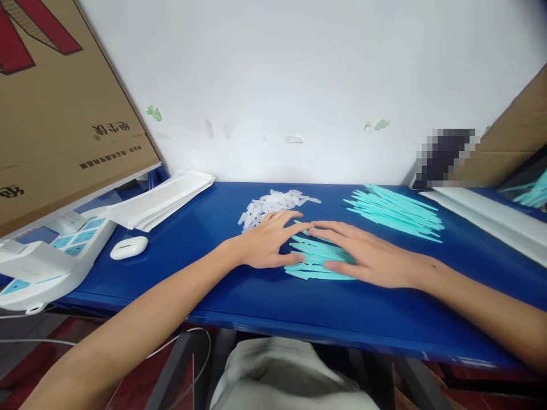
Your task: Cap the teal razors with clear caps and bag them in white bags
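Your left hand and right hand are lying flat, fingers spread, on thin teal sticks, seemingly flat and tapered, mid-desk; bare blue surface is stretching toward the near edge.

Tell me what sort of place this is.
Probably a small workshop or packing bench for hand assembly. Both hands, left hand and right hand, rest flat on a small pile of teal plastic sticks on a blue table, with a heap of white caps and cardboard boxes nearby.
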### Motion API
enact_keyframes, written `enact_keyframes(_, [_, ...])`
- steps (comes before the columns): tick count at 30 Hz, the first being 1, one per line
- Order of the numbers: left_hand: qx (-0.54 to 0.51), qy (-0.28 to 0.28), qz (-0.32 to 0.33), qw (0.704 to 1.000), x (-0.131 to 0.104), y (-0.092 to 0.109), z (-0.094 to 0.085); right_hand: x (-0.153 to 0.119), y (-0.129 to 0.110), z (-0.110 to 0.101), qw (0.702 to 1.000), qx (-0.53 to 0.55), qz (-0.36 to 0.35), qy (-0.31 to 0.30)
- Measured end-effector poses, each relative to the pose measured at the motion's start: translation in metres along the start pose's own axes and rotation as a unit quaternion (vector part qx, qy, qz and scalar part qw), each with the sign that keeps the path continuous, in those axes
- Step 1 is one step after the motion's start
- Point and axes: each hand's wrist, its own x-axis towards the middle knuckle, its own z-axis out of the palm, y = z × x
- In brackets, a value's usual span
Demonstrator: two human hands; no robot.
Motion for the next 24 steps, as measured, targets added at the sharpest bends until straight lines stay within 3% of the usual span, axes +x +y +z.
enact_keyframes(14, [0.01, 0.024, -0.031, 0.999, 0.0012, -0.001, 0.0008, 0.0009, -0.0018, 0.0027, 0.997, -0.046, -0.032, 0.044])
enact_keyframes(24, [0.029, 0.041, -0.036, 0.998, 0.0026, -0.0003, -0.0007, 0.0047, 0.0014, 0.0086, 0.989, -0.093, -0.042, 0.109])
